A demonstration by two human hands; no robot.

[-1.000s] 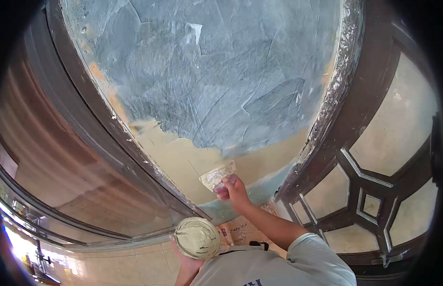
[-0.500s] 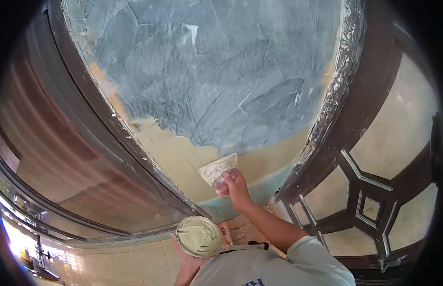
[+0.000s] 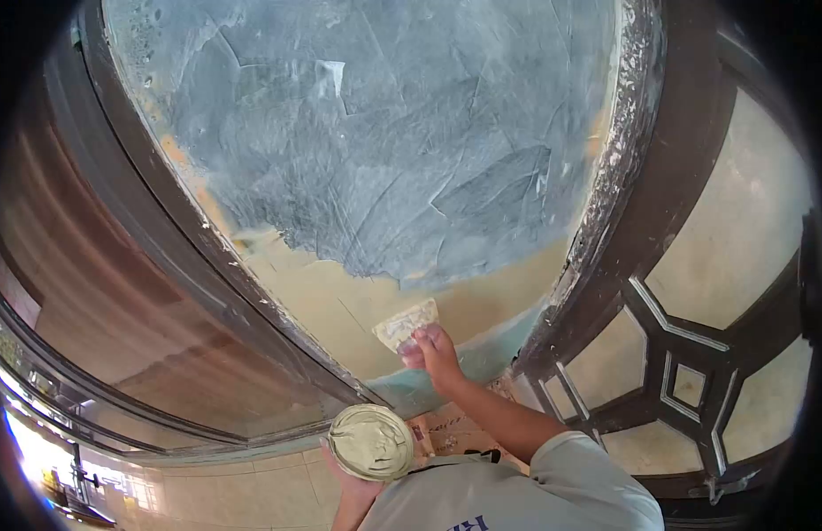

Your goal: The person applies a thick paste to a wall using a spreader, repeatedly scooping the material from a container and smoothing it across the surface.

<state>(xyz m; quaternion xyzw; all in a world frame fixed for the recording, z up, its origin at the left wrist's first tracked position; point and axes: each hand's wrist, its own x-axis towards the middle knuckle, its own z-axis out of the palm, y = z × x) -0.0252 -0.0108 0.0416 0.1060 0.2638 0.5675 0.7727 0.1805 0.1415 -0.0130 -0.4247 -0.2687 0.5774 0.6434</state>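
Note:
My right hand [image 3: 431, 351] grips a putty knife [image 3: 406, 324], a wide flat scraper smeared with pale cream filler. Its blade lies over the lower, cream-coloured band of the wall [image 3: 340, 301], below a large grey-blue coated area [image 3: 393, 133]. Low in the view, my left hand [image 3: 353, 478] holds up a round tub [image 3: 369, 442] from beneath. Thick pale putty fills the tub, with ridges and scrape marks across its surface. Most of the left hand's fingers are hidden under the tub.
Dark wooden frames flank the wall, the right edge [image 3: 606, 177] flaked with white. At right stands a dark door [image 3: 685, 265] with pale panels. A brown glossy panel [image 3: 137, 265] is on the left. Printed cardboard [image 3: 455, 429] lies at the wall's foot, beside floor tiles [image 3: 243, 491].
The putty knife has turned slightly and shifted a little down on the wall. The view has moved slightly, so the wall appears further left. Both hands keep their hold.

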